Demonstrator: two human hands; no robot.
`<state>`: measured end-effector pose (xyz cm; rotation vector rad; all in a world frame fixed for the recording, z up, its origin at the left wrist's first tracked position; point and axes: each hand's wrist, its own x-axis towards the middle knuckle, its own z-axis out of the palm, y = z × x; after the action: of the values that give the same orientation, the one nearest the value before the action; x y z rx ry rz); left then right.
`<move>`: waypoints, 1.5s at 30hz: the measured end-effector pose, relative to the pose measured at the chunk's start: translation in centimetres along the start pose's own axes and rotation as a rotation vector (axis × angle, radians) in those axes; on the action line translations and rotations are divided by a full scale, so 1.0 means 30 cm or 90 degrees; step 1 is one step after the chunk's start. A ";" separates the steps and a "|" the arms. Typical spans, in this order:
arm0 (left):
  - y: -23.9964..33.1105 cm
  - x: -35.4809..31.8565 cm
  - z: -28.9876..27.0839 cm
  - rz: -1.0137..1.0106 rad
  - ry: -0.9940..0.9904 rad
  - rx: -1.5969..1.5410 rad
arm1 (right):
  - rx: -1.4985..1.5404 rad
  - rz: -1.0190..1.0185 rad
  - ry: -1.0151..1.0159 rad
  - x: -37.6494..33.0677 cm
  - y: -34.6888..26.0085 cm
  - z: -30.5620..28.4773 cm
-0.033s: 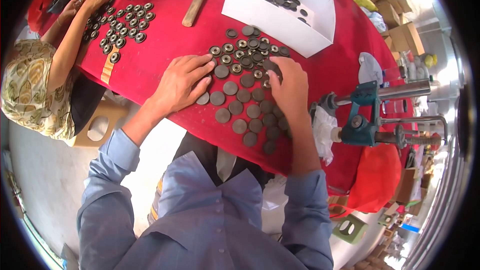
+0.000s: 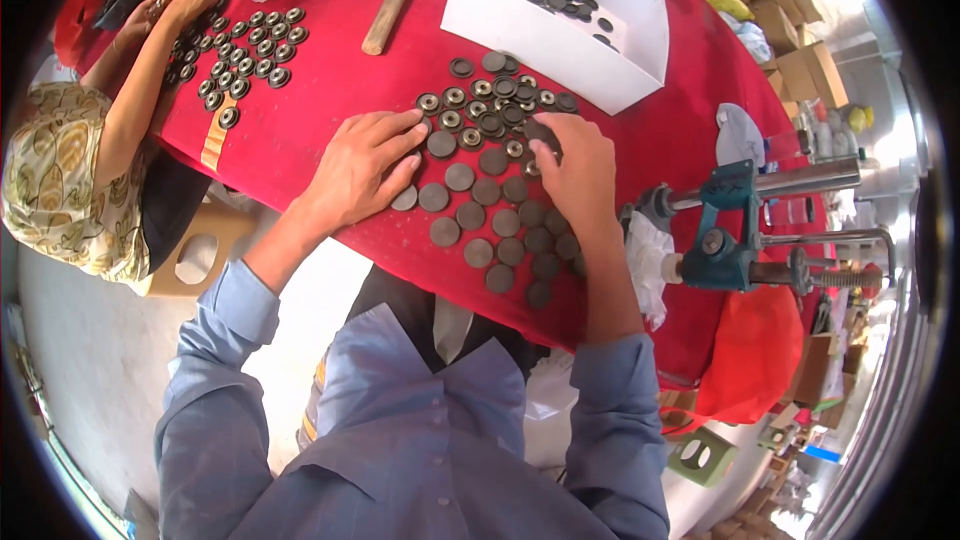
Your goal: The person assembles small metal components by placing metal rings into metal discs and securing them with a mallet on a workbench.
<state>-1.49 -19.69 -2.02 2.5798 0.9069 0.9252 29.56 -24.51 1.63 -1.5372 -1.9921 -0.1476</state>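
Observation:
My left hand (image 2: pixel 365 160) rests open on the red cloth, fingers stretched toward a dark flat disc (image 2: pixel 441 144) at the left edge of the pile. Thumb and forefinger of my right hand (image 2: pixel 580 170) are closed around a dark disc (image 2: pixel 541 132) at the pile's right side; its other fingers are partly hidden. Several plain discs (image 2: pixel 459 177) lie with their flat faces up between my forearms. Beyond them, other discs show raised metal centres (image 2: pixel 471 138), and some overlap in a small heap (image 2: pixel 505 88).
A white box (image 2: pixel 560 60) with loose dark discs stands behind the pile. To its left lies a wooden-handled tool (image 2: pixel 396 2). A teal hand press (image 2: pixel 728 225) stands at right. At left, another person's hands (image 2: pixel 190 2) work near several metal-centred discs (image 2: pixel 264 48).

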 end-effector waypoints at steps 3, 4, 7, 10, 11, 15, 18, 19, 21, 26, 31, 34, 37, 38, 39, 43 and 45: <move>0.001 -0.002 -0.002 -0.005 -0.007 0.015 | -0.007 -0.020 -0.035 0.005 0.039 0.032; 0.001 -0.002 -0.002 -0.008 -0.008 0.015 | -0.012 -0.035 -0.043 0.004 0.038 0.042; -0.001 0.002 0.002 0.003 -0.002 0.004 | 0.020 0.029 -0.030 0.006 0.038 0.038; -0.006 -0.004 -0.001 -0.006 -0.003 0.010 | 0.157 0.135 0.002 -0.007 0.008 -0.008; -0.009 -0.006 -0.002 -0.007 -0.004 0.013 | 0.158 0.134 0.000 -0.020 -0.010 -0.017; -0.006 -0.010 -0.003 -0.006 0.007 0.018 | 0.117 0.102 -0.061 -0.072 -0.025 -0.020; -0.005 -0.002 0.003 -0.001 0.006 0.003 | 0.098 0.059 -0.047 -0.094 -0.020 -0.006; -0.004 -0.001 0.002 -0.001 0.006 0.004 | 0.081 0.039 -0.031 -0.099 -0.016 -0.005; -0.001 0.003 0.003 -0.002 0.000 0.008 | 0.063 0.020 -0.014 -0.111 -0.011 0.001; -0.002 -0.001 -0.001 -0.006 0.003 0.010 | 0.053 0.024 -0.031 -0.146 -0.047 0.000; 0.005 -0.001 -0.002 -0.010 0.002 0.026 | 0.001 0.003 -0.028 -0.208 -0.068 -0.008; 0.005 -0.001 -0.007 -0.001 0.014 0.005 | -0.051 0.004 -0.047 -0.227 -0.097 -0.018; 0.008 -0.006 0.002 0.002 0.019 0.011 | -0.114 -0.016 -0.080 -0.239 -0.137 -0.017; 0.007 -0.007 0.004 0.004 0.024 0.014 | -0.116 -0.020 -0.075 -0.238 -0.140 -0.016; 0.006 -0.009 0.005 0.006 0.026 0.011 | -0.139 -0.021 -0.074 -0.236 -0.143 -0.015; 0.002 -0.016 0.016 0.016 0.036 0.015 | -0.212 -0.044 -0.088 -0.220 -0.160 -0.004; -0.009 -0.012 0.022 0.034 0.058 0.011 | -0.180 -0.050 -0.109 -0.170 -0.118 -0.030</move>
<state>-1.40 -19.73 -2.81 2.6070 0.8758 1.0612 27.40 -30.31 0.63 -1.6930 -2.2454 -0.3527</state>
